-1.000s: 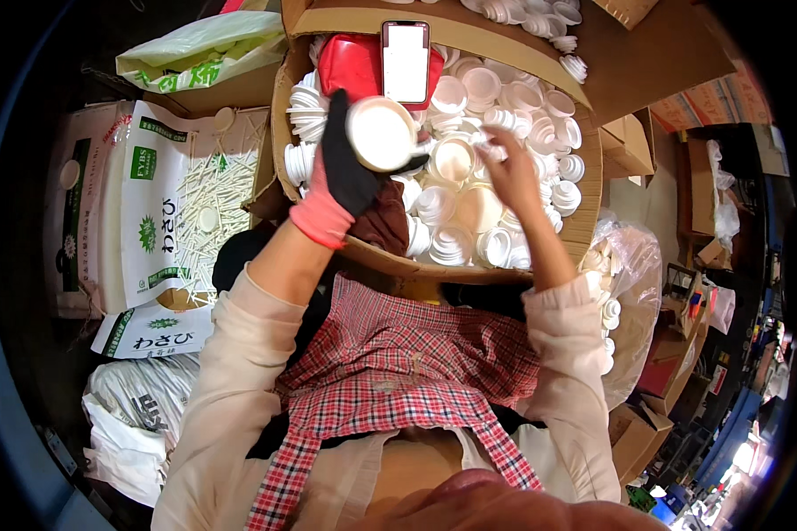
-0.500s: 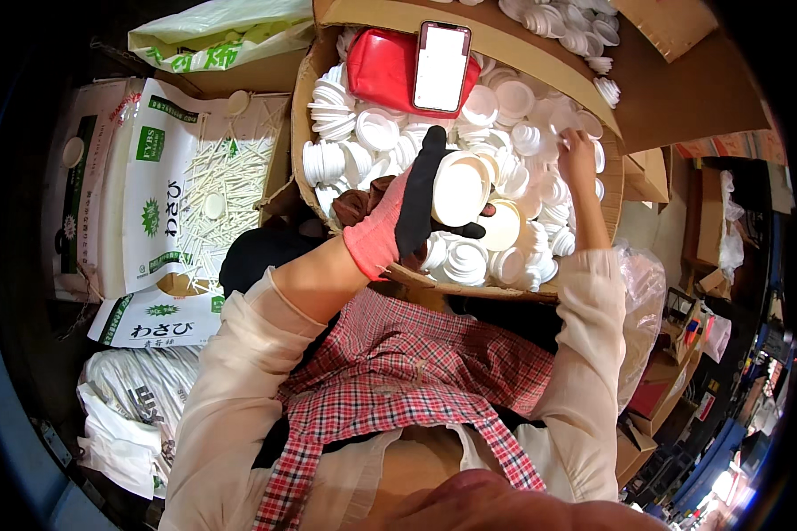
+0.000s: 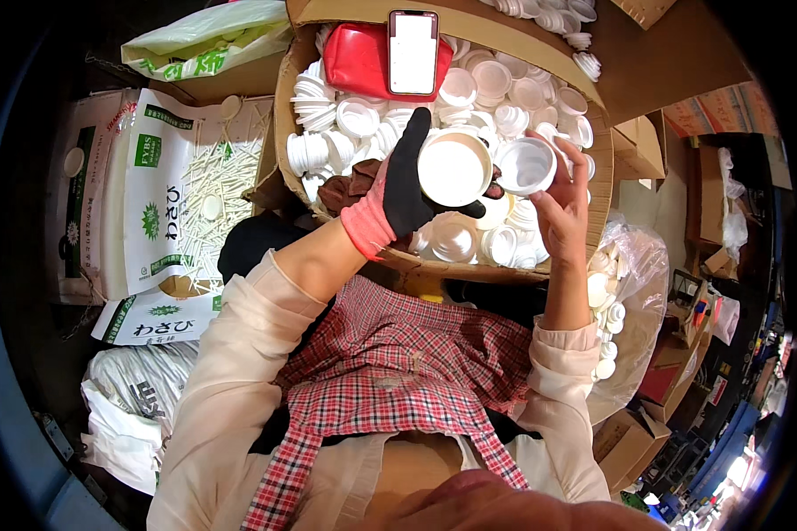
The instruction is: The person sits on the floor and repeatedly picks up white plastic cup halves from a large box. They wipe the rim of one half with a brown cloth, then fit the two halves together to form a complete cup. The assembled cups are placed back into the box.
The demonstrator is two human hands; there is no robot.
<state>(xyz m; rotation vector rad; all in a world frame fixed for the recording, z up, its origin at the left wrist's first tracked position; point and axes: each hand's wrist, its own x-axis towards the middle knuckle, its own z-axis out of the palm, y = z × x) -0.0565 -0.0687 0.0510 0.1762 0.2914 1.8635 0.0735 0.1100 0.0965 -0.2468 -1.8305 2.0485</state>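
Cream-coloured and round with a raised rim, a smooth piece (image 3: 454, 166) sits in the black-gloved left hand (image 3: 404, 189), thumb and fingers spread around it, while the bare right hand (image 3: 565, 208) pinches a translucent white cup (image 3: 529, 167) just beside it. Both are above a cardboard box (image 3: 602, 181) heaped with white plastic pieces (image 3: 491, 81), near its front edge; open air lies over the heap toward a red pouch (image 3: 354, 62) at the far wall.

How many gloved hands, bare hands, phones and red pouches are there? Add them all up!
Gloved left hand, holding a round pale piece: 1
Bare right hand, holding a white cap: 1
Phone: 1
Red pouch: 1
Total: 4
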